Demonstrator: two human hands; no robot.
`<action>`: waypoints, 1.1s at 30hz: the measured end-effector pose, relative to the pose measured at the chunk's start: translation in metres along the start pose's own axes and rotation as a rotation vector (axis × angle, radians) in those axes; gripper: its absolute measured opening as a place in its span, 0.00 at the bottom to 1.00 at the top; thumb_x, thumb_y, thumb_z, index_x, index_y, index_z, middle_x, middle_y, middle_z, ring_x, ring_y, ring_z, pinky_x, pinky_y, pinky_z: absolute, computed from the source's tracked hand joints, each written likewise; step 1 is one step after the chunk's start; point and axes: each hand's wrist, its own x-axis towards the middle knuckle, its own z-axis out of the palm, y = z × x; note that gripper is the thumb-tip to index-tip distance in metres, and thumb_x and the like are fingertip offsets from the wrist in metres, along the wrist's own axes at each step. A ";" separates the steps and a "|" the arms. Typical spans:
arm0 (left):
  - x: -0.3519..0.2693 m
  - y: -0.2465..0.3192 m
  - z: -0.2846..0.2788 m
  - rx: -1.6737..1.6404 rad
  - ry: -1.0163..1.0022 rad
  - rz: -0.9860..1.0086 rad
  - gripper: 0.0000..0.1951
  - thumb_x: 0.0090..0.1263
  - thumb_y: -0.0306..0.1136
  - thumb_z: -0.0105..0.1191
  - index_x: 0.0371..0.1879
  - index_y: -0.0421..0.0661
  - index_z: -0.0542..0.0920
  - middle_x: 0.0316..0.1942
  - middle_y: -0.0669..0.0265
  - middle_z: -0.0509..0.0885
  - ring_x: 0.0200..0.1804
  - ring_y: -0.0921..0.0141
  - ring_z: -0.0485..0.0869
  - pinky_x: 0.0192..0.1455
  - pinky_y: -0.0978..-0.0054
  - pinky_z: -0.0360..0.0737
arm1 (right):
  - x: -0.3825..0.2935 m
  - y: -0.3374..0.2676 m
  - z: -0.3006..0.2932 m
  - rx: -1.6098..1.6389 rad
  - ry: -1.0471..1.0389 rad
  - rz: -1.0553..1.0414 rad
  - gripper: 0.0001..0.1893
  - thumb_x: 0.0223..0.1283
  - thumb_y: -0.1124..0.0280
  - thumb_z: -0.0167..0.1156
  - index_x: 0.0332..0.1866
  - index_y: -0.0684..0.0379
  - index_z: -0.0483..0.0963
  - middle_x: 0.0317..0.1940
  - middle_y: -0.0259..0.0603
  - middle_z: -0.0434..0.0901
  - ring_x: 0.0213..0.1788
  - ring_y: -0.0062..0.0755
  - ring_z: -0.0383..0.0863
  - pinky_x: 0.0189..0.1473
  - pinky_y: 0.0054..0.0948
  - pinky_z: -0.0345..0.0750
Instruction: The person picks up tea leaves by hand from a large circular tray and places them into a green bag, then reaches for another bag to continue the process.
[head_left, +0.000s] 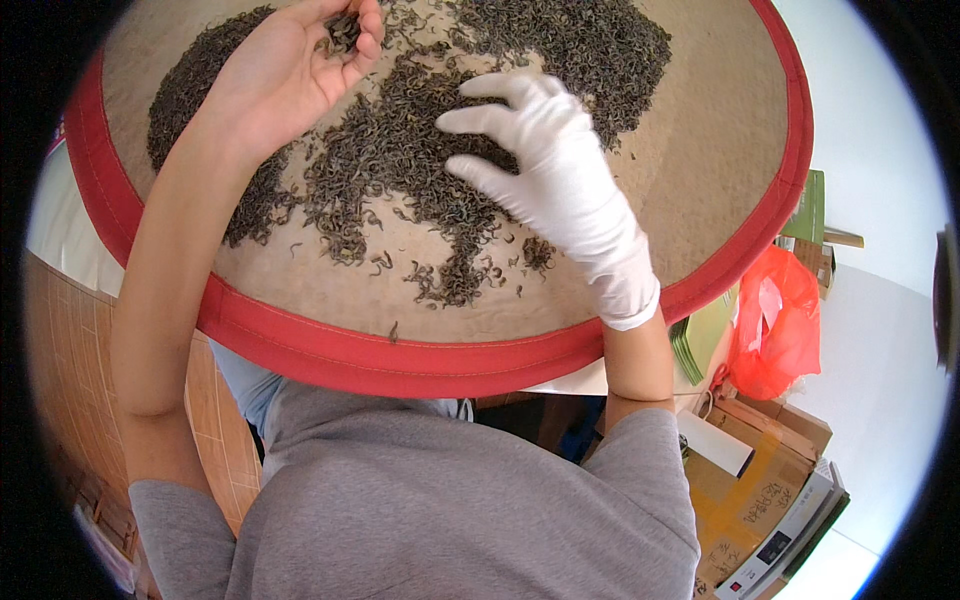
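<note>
Dark curled dried leaves, like loose tea (405, 142), lie spread in the middle of a round, shallow tray with a red fabric rim (420, 367). My bare left hand (300, 71) is palm up over the tray, its fingers curled around a small bunch of leaves (343, 31). In a white cloth glove, my right hand (544, 157) hovers at the right side of the spread, fingers apart and nothing visible in them. Whether its fingertips touch the leaves, I cannot tell. A denser heap (202, 90) sits behind my left forearm, and another heap (585, 52) is at the far right.
Stray leaves (457, 285) dot the near part of the tray. Right of the tray are a red plastic bag (776, 322), green packets (701, 337) and a taped cardboard box (750, 480) bearing handwriting. Wood-look flooring (75, 337) shows at left.
</note>
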 end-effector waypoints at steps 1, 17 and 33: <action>0.000 0.000 0.000 -0.003 0.008 -0.002 0.09 0.78 0.29 0.42 0.49 0.37 0.71 0.38 0.67 0.74 0.38 0.76 0.75 0.43 0.81 0.79 | -0.002 0.000 0.009 -0.031 0.006 -0.021 0.11 0.48 0.69 0.72 0.39 0.52 0.83 0.45 0.38 0.81 0.49 0.43 0.79 0.54 0.35 0.76; -0.003 0.000 0.008 0.023 0.032 -0.005 0.08 0.79 0.29 0.42 0.49 0.38 0.71 0.39 0.68 0.75 0.37 0.77 0.76 0.42 0.82 0.79 | -0.009 0.024 -0.004 0.094 0.082 0.117 0.08 0.54 0.73 0.64 0.40 0.58 0.81 0.36 0.44 0.81 0.42 0.45 0.80 0.47 0.37 0.77; -0.001 0.002 -0.002 -0.036 -0.017 -0.026 0.09 0.79 0.29 0.42 0.49 0.38 0.71 0.39 0.68 0.75 0.38 0.77 0.76 0.42 0.81 0.79 | -0.003 0.013 -0.023 1.087 -0.064 0.723 0.10 0.69 0.71 0.56 0.48 0.65 0.78 0.39 0.40 0.84 0.37 0.22 0.82 0.43 0.20 0.76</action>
